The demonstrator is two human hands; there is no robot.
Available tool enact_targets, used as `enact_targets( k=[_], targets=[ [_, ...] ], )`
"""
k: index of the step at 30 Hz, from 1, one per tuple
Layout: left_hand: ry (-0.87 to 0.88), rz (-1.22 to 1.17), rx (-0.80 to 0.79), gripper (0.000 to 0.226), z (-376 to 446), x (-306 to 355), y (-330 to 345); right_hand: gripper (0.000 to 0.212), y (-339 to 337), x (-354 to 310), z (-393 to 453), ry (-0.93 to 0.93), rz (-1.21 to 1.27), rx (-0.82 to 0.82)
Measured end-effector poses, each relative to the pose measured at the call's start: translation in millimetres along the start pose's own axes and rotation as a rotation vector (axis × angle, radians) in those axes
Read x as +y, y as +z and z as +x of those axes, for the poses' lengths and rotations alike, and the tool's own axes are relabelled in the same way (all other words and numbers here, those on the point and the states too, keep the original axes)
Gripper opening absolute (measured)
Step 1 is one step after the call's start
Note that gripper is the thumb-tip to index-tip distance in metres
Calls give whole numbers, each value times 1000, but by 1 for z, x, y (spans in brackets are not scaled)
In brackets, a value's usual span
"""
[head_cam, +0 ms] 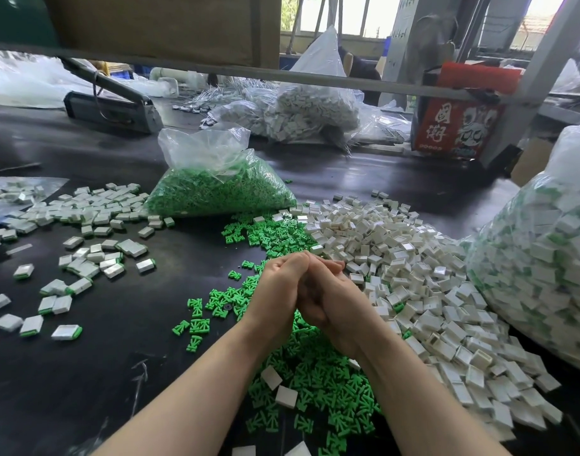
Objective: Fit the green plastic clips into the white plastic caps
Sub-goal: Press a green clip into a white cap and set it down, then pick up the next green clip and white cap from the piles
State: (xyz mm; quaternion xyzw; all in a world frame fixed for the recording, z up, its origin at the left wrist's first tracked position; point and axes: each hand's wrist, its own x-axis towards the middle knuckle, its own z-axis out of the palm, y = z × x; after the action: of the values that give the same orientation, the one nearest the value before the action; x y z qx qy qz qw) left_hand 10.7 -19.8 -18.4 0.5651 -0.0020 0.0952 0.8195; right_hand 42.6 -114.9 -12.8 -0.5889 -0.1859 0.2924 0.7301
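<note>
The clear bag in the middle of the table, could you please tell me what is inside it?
The clear bag is packed with loose green clips like those spilled in front of it. Its crumpled, knotted top appears empty. Anything buried deeper in the bag cannot be seen.

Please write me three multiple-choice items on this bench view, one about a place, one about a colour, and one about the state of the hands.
1. Where does the loose pile of white caps lie?
A. To the right of the hands
B. On the far left edge of the table
C. Inside the red box

2. What colour are the clips in the clear bag behind the hands?
A. Blue
B. Green
C. Yellow

3. How are the hands?
A. Spread wide apart
B. One out of view
C. Pressed together

Answers: 1 A, the heap spreads right of the right hand. 2 B, green shows through the plastic. 3 C, the left hand meets the right hand above the loose green clips; whether they hold a part is hidden.
</note>
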Motion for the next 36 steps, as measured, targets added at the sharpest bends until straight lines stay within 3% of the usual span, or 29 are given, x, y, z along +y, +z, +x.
enact_targets(
  k=[4,8,16,19,25,32,36],
  targets=[
    [-18,-22,20,41,1,-1,0,36,0,-1,-1,0,-30,12],
    [-56,6,23,39,1,1,-3,48,3,-1,-2,1,-5,38],
    [-108,-5,-80,42,4,11,-12,68,-11,-8,2,118,319,-95],
    [-95,-55,-163,31,3,15,-16,69,-14,-10,1,121,312,-98],
    [-60,-77,-221,33,2,20,-20,61,-13,-13,0,55,272,-74],
    [-34,-55,-190,19,2,19,-21,66,-13,-13,-2,34,161,-67],
    [-46,-40,-100,36,6,18,-24,62,-15,-14,-1,12,126,-42]
  ],
)
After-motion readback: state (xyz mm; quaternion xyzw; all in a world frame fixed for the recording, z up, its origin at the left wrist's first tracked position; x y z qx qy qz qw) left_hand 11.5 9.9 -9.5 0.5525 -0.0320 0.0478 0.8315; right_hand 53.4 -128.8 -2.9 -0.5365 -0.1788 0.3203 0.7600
